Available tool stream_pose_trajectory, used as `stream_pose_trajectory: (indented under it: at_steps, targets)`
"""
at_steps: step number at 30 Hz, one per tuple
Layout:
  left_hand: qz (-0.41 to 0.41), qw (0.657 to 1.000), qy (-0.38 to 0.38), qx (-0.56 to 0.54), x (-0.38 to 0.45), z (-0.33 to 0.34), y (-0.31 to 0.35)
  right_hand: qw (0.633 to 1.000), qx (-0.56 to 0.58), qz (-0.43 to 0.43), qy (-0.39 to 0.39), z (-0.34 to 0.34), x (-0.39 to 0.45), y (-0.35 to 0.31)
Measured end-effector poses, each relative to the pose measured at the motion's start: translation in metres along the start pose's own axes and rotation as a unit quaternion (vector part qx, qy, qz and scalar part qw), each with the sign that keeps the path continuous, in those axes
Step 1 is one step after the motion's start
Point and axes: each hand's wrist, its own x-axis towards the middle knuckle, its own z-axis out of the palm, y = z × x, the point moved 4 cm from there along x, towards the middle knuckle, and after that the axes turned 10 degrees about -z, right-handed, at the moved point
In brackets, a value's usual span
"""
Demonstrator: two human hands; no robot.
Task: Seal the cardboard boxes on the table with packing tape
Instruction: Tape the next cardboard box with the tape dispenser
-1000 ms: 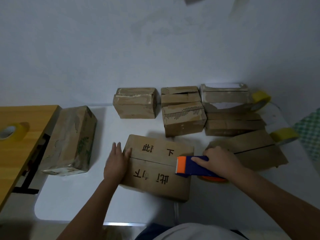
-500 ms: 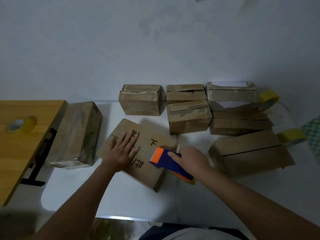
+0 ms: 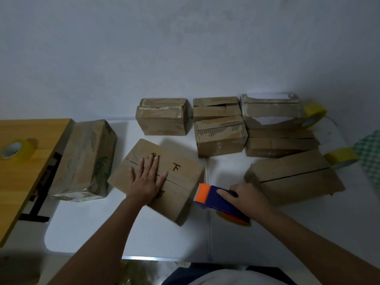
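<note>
Cardboard, brown and printed with black characters: the box (image 3: pixel 156 179) lies skewed on the white bench (image 3: pixel 123 229). The left hand (image 3: pixel 147 181) presses its top, fingers (image 3: pixel 153 165) spread flat across the seam. The right hand (image 3: pixel 246 199) grips the blue-and-orange tape dispenser (image 3: pixel 216 199) just beside the box's right corner, index finger along the top.

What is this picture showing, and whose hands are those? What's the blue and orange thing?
There is no machine here. A person wears a camera on their head, so you look down at their own two arms. The left hand lies flat, fingers spread, on a cardboard box with black writing, pressing it down. The right hand holds a blue and orange tape dispenser at that box's edge. It puts sticky tape over the box's seam. More cardboard boxes wait on the white table, with yellow tape rolls at the right. One more roll sits on the wooden desk.
</note>
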Motion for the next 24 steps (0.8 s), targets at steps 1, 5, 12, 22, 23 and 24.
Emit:
stream_pose_trajectory:
  at_steps: [1, 5, 12, 22, 23, 24]
  targets:
    - [-0.005, 1.000, -0.005, 0.001, 0.000, 0.000, 0.001, 1.000, 0.002, -0.002, 0.002, 0.003, -0.002, 0.003]
    - [0.014, 0.999, 0.038, -0.001, -0.011, -0.014, 0.024, 1.000, 0.006, -0.004, -0.006, 0.017, 0.006, 0.005]
    - [0.087, 0.996, 0.020, 0.001, -0.030, 0.007, 0.071, 0.999, 0.046, -0.003, -0.006, 0.022, 0.006, 0.012]
    - [0.082, 0.996, 0.019, -0.003, -0.028, 0.009, 0.070, 0.999, 0.038, 0.005, 0.006, 0.019, -0.021, 0.042]
    - [0.082, 0.996, 0.021, -0.004, -0.027, 0.009, 0.071, 0.999, 0.033, 0.008, 0.000, 0.018, -0.021, 0.041]
    - [0.083, 0.996, 0.030, -0.004, -0.028, 0.008, 0.072, 0.999, 0.031, 0.011, -0.007, 0.017, -0.020, 0.039]
